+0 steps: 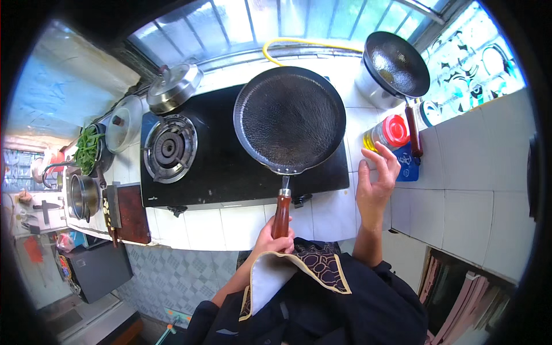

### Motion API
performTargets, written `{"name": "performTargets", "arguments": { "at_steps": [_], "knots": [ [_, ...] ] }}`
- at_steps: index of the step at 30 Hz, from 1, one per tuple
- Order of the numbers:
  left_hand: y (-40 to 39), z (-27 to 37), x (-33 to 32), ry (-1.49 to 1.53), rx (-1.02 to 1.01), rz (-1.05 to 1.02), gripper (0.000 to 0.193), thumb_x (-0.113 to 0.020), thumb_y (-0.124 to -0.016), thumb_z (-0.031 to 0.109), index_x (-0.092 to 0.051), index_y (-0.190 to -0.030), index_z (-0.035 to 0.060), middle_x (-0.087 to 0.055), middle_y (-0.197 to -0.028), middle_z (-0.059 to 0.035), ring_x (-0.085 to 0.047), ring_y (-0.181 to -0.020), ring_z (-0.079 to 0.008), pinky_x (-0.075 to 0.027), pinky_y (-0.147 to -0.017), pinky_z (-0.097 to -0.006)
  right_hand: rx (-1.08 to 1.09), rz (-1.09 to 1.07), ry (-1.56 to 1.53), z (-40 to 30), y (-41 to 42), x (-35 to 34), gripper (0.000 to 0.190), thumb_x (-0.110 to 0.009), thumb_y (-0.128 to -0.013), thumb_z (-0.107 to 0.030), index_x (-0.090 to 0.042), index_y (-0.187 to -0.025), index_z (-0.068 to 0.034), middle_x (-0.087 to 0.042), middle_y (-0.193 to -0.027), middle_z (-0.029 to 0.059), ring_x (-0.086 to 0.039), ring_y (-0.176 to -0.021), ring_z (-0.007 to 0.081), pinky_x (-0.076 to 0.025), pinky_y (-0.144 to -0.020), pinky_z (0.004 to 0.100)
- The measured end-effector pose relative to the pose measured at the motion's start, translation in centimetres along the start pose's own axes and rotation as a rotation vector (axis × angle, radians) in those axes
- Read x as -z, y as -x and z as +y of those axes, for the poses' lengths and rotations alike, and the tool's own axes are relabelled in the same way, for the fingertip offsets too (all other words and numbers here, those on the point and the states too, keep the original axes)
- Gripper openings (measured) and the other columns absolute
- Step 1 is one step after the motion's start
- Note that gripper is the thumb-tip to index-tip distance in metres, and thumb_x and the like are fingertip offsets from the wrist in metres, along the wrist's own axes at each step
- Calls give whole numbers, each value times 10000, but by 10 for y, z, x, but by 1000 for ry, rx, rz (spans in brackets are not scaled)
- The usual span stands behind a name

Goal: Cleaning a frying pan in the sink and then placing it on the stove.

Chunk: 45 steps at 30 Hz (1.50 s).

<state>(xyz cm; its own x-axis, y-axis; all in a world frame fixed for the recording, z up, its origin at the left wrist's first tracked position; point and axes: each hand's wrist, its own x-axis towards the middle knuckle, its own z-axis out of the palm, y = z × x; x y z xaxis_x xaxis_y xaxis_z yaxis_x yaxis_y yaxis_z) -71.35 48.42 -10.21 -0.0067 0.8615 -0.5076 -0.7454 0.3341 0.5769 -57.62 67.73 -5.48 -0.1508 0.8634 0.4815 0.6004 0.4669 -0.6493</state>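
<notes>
My left hand (276,237) is closed around the brown wooden handle of a black frying pan (291,120), whose dark textured inside faces me. The pan covers the right part of a black glass gas stove (211,151); whether it rests on a burner cannot be told. Beside the stove's right edge, my right hand (377,172) is raised with its fingers apart and slightly curled, holding nothing. Just beyond its fingertips stands a clear jar with a red lid (395,130) and yellow contents. A blue packet (406,163) lies behind that hand.
A second pan (396,64) sits on a metal pot at the back right. Left of it all are an uncovered burner (169,148), a lidded steel pot (174,88), a glass lid (123,124), leafy greens (87,148), a metal pot (84,196), and a cleaver (113,207) by a cutting board (134,213).
</notes>
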Motion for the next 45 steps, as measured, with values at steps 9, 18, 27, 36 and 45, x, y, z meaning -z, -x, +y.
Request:
{"name": "performTargets", "arguments": {
  "at_steps": [9, 18, 27, 36, 45],
  "knots": [
    [3, 6, -4, -3, -32, -6, 432, -525, -684, -8, -352, -1078, 32, -465, -683, -66, -460, -476, -132, -384, -417, -258, 59, 4, 75, -28, 39, 35, 218, -580, -696, -21, -593, -910, -64, -494, -1040, 130, -413, -1028, 292, -325, -889, 386],
    [1, 11, 10, -32, 13, -52, 416, -531, -684, 0, -358, -1060, 37, -465, -690, -65, -466, -489, -135, -383, -412, -266, 35, -33, 70, -45, 46, 43, 232, -586, -699, -25, -585, -928, -61, -493, -1037, 123, -420, -1015, 286, -340, -874, 376],
    [-3, 25, 4, -70, 56, -22, 411, -548, -658, 10, -351, -1018, 30, -451, -652, -69, -462, -434, -147, -379, -380, -284, 117, -126, 3, -14, 9, 29, 233, -572, -696, -34, -574, -928, -58, -495, -1023, 141, -428, -981, 301, -340, -851, 388],
    [-28, 33, -10, -30, 38, 20, 445, -563, -650, 3, -344, -1037, 36, -466, -665, -75, -468, -438, -134, -381, -382, -261, 114, -251, -186, 17, -44, -6, 235, -561, -694, -22, -570, -925, -68, -501, -1034, 142, -440, -958, 309, -349, -829, 389],
    [-36, 4, -2, -16, 21, 67, 472, -551, -638, -5, -342, -1056, 57, -441, -647, -54, -462, -446, -113, -383, -419, -227, 34, -322, -236, 48, -66, -22, 242, -559, -683, 18, -583, -915, -50, -516, -1039, 132, -449, -994, 281, -341, -862, 367]
  ]
}}
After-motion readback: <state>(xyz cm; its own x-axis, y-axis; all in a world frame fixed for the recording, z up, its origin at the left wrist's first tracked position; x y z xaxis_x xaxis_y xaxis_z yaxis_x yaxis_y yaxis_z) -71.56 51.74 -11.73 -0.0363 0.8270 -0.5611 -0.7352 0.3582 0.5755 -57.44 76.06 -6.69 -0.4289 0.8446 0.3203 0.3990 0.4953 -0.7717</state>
